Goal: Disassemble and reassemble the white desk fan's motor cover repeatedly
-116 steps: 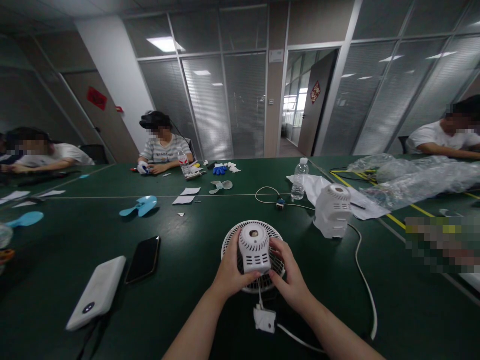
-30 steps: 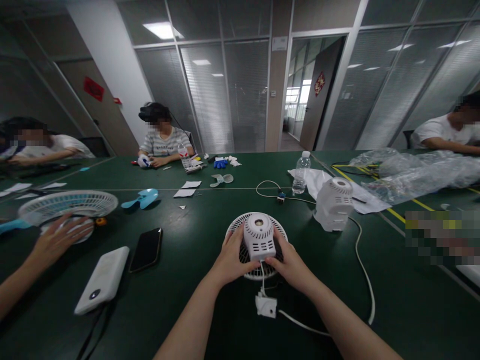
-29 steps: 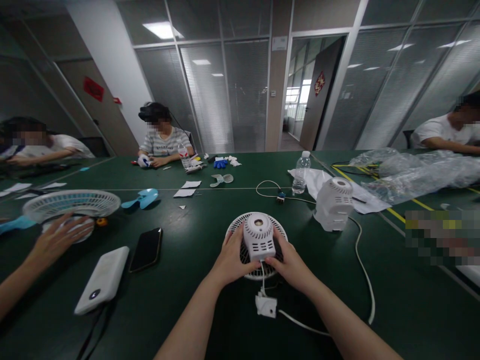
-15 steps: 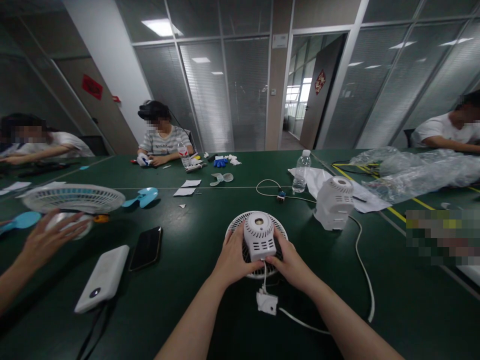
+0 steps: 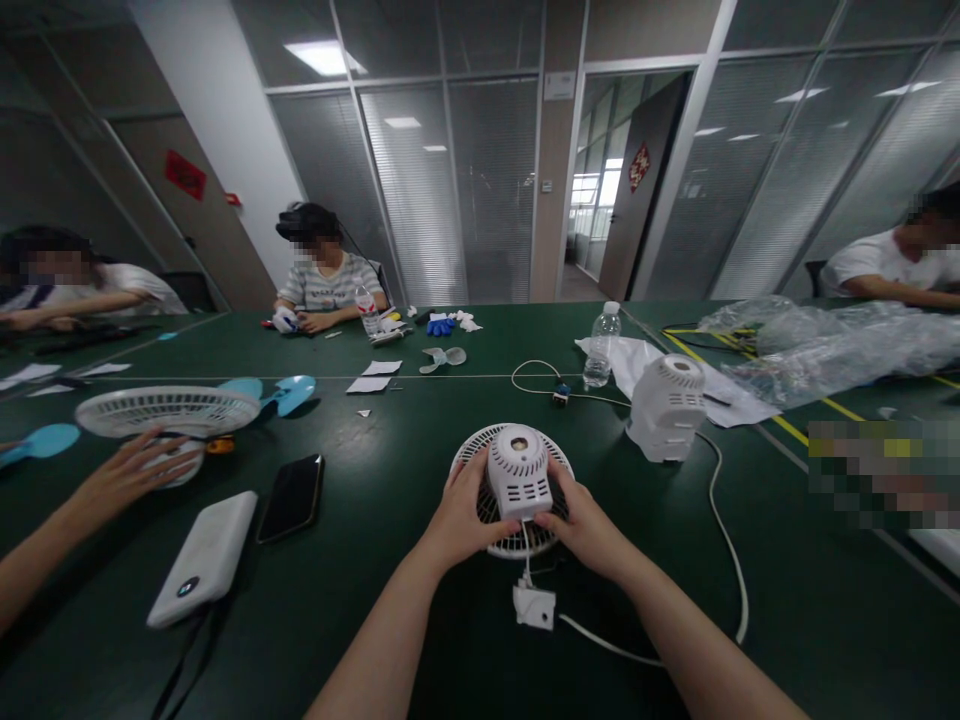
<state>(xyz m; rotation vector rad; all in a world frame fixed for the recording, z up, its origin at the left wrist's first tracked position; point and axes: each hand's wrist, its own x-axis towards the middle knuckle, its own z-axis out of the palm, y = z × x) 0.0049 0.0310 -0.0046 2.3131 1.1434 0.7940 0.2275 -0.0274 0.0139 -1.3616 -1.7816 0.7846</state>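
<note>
A white fan motor housing (image 5: pixel 517 481) stands on a round white fan grille (image 5: pixel 480 452) lying flat on the green table (image 5: pixel 375 600). My left hand (image 5: pixel 459 515) wraps the housing's left side and my right hand (image 5: pixel 581 523) grips its right side, fingers closed on it. A thin wire runs from the housing down to a small white switch box (image 5: pixel 534 606), and a white cord (image 5: pixel 731 570) curves off to the right.
A second white housing (image 5: pixel 667 407) stands to the right by a water bottle (image 5: pixel 597 356) and clear plastic wrap (image 5: pixel 825 350). A black phone (image 5: pixel 289 497) and white power bank (image 5: pixel 204 556) lie left. A neighbour's hand (image 5: pixel 127 470) holds another fan grille (image 5: pixel 169 410). Other people sit around the table.
My hands stay on the housing with only slight shifts. The neighbour's hand has come in from the left and carried the other fan grille rightward.
</note>
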